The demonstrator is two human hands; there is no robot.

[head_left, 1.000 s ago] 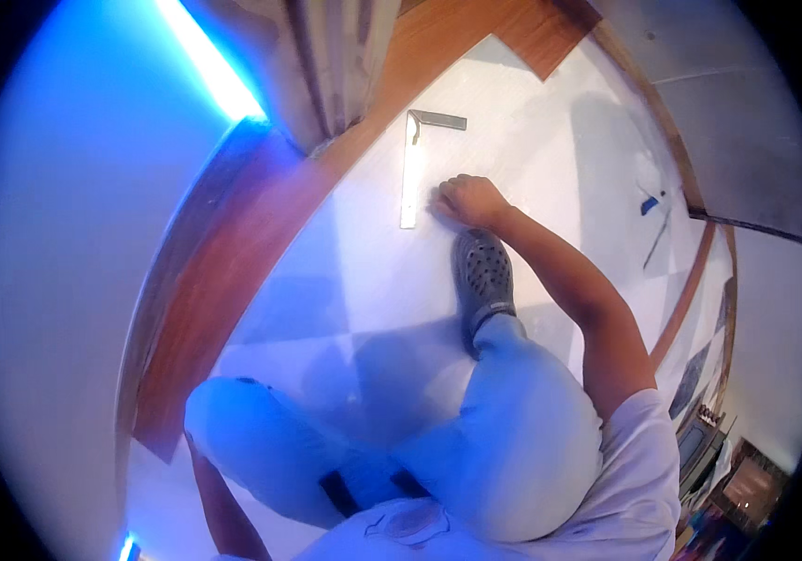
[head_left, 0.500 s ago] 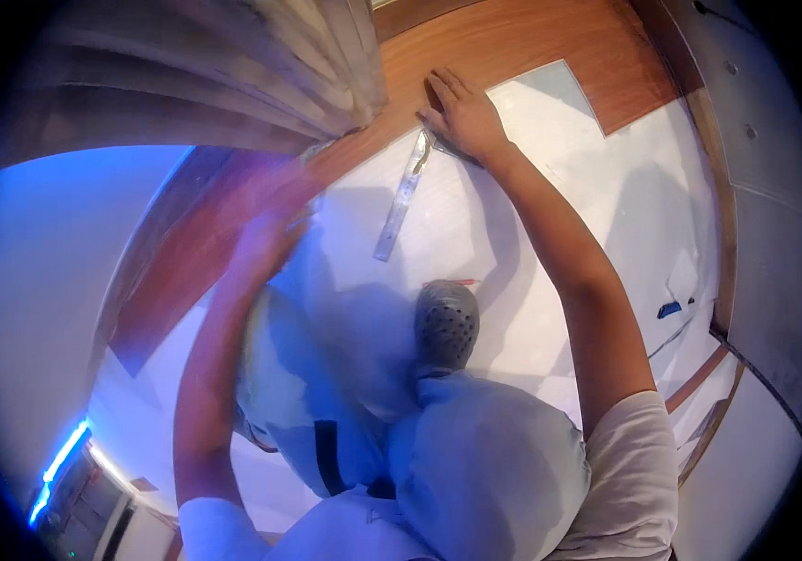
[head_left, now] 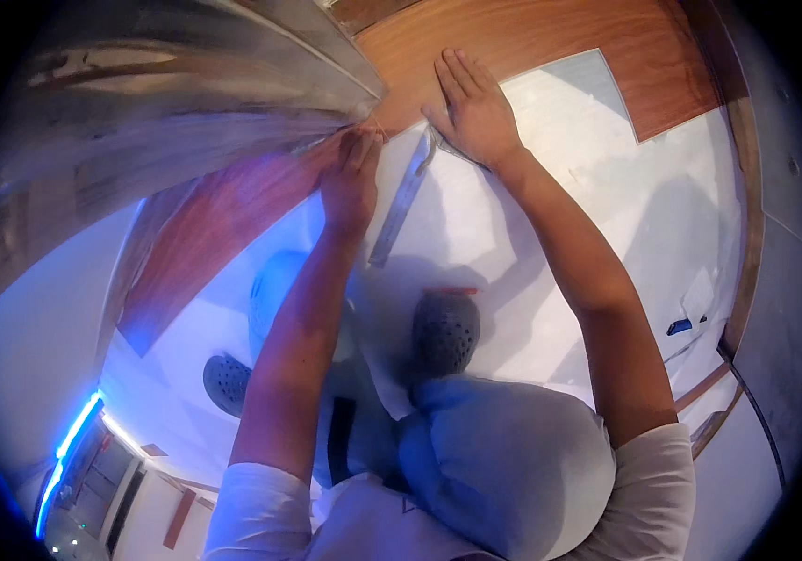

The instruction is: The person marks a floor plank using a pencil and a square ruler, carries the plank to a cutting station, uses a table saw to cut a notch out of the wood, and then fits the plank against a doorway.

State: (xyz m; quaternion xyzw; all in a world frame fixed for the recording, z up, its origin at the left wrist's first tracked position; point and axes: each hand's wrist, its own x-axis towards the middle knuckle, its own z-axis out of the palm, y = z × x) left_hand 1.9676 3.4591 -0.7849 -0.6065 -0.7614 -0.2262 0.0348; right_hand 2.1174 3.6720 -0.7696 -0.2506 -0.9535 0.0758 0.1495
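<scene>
My right hand [head_left: 481, 117] lies flat with its fingers stretched out on a brown wood-grain sheet [head_left: 551, 33], beside the sheet's border with the white surface. To its left, my left hand [head_left: 350, 182] is closed, its fingers bent and pressed together at the wood-grain strip, right by the lower corner of a translucent plastic sheet [head_left: 233, 84]. What its fingertips pinch, if anything, is hidden. Between the hands a metal ruler [head_left: 396, 213] rests on the white surface. A shiny, thin object partly shows by the right hand's heel; its kind is unclear.
Below the ruler are a grey perforated shoe [head_left: 446, 332] and a thin red item [head_left: 462, 291]. Another grey shoe [head_left: 226, 383] is at left. A small blue object [head_left: 679, 326] lies at right, near a brown raised edge [head_left: 747, 206]. A blue light strip [head_left: 69, 453] glows at lower left.
My left hand has moved up and right to the plastic sheet's corner, near the ruler's top. My right hand stays flat in about the same place. The plastic sheet hangs differently.
</scene>
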